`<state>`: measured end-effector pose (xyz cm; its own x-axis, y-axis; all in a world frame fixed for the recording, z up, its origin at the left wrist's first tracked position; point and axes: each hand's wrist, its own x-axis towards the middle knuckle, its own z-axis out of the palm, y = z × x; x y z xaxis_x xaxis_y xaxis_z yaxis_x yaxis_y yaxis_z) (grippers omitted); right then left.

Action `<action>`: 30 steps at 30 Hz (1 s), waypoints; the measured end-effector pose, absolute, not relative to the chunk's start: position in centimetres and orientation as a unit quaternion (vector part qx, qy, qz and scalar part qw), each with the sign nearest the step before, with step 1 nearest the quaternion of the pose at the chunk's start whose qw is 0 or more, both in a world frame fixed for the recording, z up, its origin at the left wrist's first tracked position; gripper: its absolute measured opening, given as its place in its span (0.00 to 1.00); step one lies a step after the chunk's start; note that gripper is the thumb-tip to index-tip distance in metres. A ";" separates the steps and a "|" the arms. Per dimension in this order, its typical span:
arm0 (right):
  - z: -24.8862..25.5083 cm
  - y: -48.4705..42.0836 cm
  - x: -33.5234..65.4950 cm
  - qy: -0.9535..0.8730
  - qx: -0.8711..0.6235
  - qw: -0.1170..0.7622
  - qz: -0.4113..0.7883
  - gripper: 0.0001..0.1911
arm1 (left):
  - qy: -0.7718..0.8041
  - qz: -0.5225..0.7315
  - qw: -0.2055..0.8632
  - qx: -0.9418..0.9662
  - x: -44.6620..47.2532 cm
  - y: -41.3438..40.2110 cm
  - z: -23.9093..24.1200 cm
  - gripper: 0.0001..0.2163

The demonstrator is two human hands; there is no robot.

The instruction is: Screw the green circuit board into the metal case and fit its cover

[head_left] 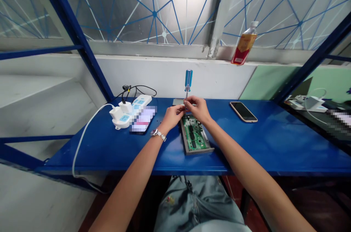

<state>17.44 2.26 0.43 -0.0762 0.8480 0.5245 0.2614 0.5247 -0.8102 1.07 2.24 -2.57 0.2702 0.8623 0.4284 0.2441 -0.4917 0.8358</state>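
Note:
A screwdriver (188, 79) with a clear blue handle stands nearly upright above the far end of a green circuit board (195, 135) in a shallow metal case (201, 151). My right hand (199, 109) pinches its thin shaft below the handle. Close against it from the left, my left hand (174, 116) has its fingertips pressed together near the shaft's lower end. Whatever is between those fingertips is too small to make out. My fingers hide the screwdriver's tip. A watch (158, 134) circles my left wrist.
To the left, a white power strip (141, 102) with plugs and cables lies beside a lit phone (142, 120). Another phone (243, 111) rests on the blue table (274, 144) at right. A drink bottle (245, 45) stands on the window ledge. Blue metal posts frame both sides.

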 end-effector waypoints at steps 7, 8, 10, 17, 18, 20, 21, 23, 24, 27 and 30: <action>0.2 2.4 17.3 -0.693 -0.400 0.540 0.261 0.16 | 0.377 0.480 0.324 0.723 1.2 2.3 -2.7 0.09; 0.2 2.3 17.3 -0.691 -0.398 0.542 0.264 0.16 | 0.376 0.482 0.323 0.722 1.1 2.3 -2.7 0.09; 0.2 2.3 17.2 -0.687 -0.394 0.546 0.272 0.17 | 0.379 0.485 0.320 0.720 1.1 2.3 -2.7 0.09; 0.2 2.2 17.2 -0.688 -0.389 0.543 0.286 0.17 | 0.390 0.478 0.319 0.720 1.0 2.3 -2.6 0.09; 0.2 2.2 17.2 -0.689 -0.388 0.540 0.287 0.17 | 0.390 0.477 0.321 0.719 1.0 2.2 -2.6 0.09; 0.2 2.1 17.3 -0.691 -0.387 0.536 0.292 0.17 | 0.391 0.477 0.325 0.717 1.0 2.1 -2.4 0.09; 0.3 2.1 17.3 -0.691 -0.388 0.534 0.294 0.17 | 0.390 0.478 0.327 0.716 1.0 2.1 -2.4 0.09; 0.4 2.0 17.3 -0.689 -0.389 0.532 0.301 0.18 | 0.390 0.477 0.330 0.715 1.0 2.0 -2.3 0.08; 0.4 2.0 17.3 -0.688 -0.389 0.531 0.307 0.18 | 0.391 0.477 0.331 0.715 1.0 2.0 -2.3 0.08; 0.6 1.9 17.3 -0.687 -0.384 0.522 0.328 0.19 | 0.391 0.475 0.333 0.715 1.0 1.9 -2.3 0.08; 0.7 2.0 17.4 -0.695 -0.382 0.510 0.334 0.20 | 0.391 0.474 0.329 0.717 0.9 2.0 -2.4 0.09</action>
